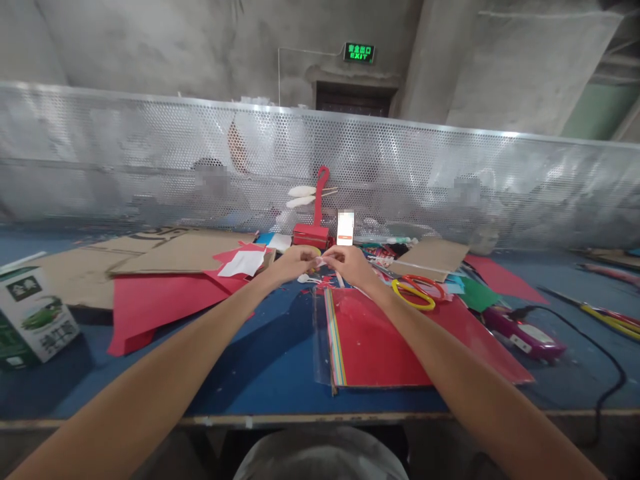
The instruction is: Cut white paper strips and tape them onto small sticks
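My left hand (298,261) and my right hand (350,262) meet over the middle of the table, fingertips pinched close together. Between them is a small pale piece (321,262), perhaps paper or tape; it is too small and blurred to name. Just beyond the hands lies a red paper box (311,235) with a long red strip (320,195) rising from it, hooked at the top. A lit phone (345,228) stands upright behind my right hand. Red and white paper scraps (325,283) lie below the fingers.
A pack of coloured sheets (380,343), red on top, lies under my right forearm, with scissors (417,293) at its far edge. Cardboard (160,252) and red paper (165,303) cover the left. A milk carton (35,320) stands far left; a purple corded device (525,335) lies right.
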Demonstrator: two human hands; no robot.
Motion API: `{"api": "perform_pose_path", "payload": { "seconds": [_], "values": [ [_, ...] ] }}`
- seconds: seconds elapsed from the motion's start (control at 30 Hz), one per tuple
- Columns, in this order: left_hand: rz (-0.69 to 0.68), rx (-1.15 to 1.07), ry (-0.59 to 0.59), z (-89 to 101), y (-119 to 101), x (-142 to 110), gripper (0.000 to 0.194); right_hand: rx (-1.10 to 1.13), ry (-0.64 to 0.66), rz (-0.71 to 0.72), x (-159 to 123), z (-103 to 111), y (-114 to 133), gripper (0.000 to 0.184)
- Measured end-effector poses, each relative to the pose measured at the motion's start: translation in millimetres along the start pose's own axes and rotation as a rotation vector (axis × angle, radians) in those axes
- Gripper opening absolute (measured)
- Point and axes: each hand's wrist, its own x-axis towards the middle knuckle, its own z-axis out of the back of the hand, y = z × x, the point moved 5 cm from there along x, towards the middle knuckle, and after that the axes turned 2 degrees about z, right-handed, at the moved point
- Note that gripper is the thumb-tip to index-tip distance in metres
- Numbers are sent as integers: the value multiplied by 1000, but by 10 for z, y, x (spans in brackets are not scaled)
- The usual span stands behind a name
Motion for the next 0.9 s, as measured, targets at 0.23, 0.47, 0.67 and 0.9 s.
{"api": "perform_pose_path", "payload": {
  "seconds": [0.23,0.47,0.67,0.9],
  "values": [
    [51,-87,-9,-4,54,28,37,216,-24,-80,24,-37,-117,18],
    [158,-255,38,-8,53,-20,34,-34,-6,34,20,36,-11,19],
    [185,-246,30,-15,82,-27,27,-118,8,44,21,24,-10,16],
    [78,-148,26,-33,127,44,31,-188,-10,12,17,57,58,14]
  ]
}}
